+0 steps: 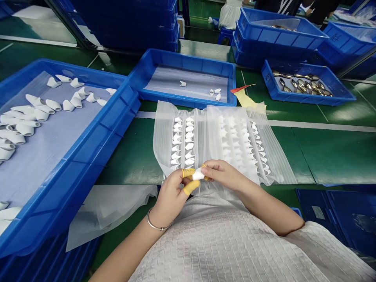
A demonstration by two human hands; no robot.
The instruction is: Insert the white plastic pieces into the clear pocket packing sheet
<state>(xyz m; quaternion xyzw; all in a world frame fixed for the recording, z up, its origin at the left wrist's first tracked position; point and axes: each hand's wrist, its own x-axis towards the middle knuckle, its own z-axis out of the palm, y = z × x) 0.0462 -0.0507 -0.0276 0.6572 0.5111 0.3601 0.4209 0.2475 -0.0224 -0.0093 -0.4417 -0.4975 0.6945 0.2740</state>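
Between my two hands is a small white hollow piece [197, 174], smooth and glossy. My left hand [178, 187], with yellow finger cots, is closed on its left side. The fingers of my right hand [219, 174] pinch its right end. Just beyond lies a translucent foam sheet [205, 129] on the bench. Rows of similar white pieces [189, 135] lie on the sheet at left, and more show through or beside its folds at right.
A large blue crate [96, 156] with many white pieces stands at left. Behind the sheet is a blue tray [188, 102] holding several pieces. Yellow and red scraps [246, 100] lie beside it. A blue tray of metal spoons [311, 100] stands at right; stacked crates [276, 39] stand behind.
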